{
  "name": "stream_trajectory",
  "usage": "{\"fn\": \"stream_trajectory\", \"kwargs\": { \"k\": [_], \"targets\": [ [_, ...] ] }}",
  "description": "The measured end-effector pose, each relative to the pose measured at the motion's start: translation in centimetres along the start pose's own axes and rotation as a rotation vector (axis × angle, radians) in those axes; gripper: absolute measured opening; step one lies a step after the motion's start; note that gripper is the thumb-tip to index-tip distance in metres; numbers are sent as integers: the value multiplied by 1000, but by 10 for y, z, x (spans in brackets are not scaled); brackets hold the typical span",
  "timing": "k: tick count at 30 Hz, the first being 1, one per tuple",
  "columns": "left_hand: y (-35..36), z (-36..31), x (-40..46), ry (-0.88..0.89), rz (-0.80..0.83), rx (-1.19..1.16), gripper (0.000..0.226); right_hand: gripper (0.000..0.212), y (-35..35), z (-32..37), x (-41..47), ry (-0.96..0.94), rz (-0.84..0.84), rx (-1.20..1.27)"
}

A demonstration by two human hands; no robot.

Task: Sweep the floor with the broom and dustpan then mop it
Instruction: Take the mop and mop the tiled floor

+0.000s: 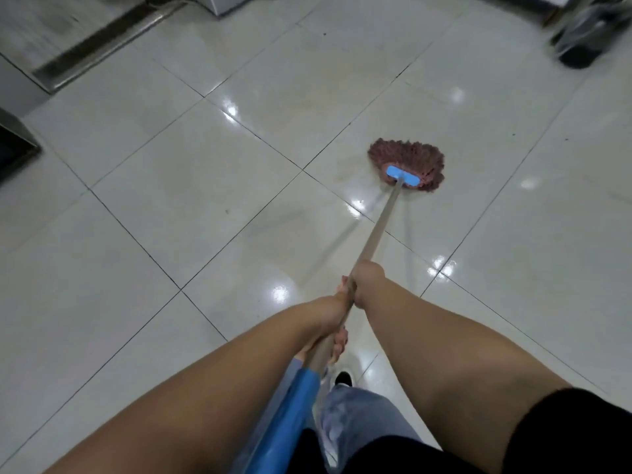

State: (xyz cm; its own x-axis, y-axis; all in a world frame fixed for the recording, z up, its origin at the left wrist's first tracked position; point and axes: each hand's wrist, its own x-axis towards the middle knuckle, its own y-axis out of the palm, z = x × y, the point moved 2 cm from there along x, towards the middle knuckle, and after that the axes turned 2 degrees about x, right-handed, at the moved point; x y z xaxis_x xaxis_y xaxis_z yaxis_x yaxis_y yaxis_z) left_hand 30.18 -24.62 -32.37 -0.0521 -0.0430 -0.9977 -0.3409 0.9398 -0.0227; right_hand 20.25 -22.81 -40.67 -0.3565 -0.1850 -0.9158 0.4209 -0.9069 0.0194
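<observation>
While the reddish-brown string mop head with its blue plastic clamp [408, 165] lies flat on the glossy white tiled floor [171, 200], just beyond a grout crossing, the pale wooden handle [379, 227] is gripped by both hands. The right hand [368, 280] is wrapped round it higher up; the left hand [333, 323] is curled round it just below. It is judged that strokes should be overlapped and even downward pressure kept, with the strands held spread.
</observation>
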Motion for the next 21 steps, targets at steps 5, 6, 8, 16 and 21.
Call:
{"fn": "stream_trajectory", "kwargs": {
  "k": [5,6,8,16,21],
  "targets": [
    [-10,58,-12,-38,22,30,75,19,12,-58,-21,52,-19,154],
    [-11,70,-13,-49,16,37,76,19,14,-71,-23,75,-11,173],
    [-10,95,-13,-81,-16,50,77,19,17,-96,-28,102,11,218],
    [-52,208,-21,-90,-110,21,74,19,71,-197,-66,148,88,159],
    [-107,346,-34,-95,-112,42,72,27,140,-316,-124,252,182,93]
  ]
}}
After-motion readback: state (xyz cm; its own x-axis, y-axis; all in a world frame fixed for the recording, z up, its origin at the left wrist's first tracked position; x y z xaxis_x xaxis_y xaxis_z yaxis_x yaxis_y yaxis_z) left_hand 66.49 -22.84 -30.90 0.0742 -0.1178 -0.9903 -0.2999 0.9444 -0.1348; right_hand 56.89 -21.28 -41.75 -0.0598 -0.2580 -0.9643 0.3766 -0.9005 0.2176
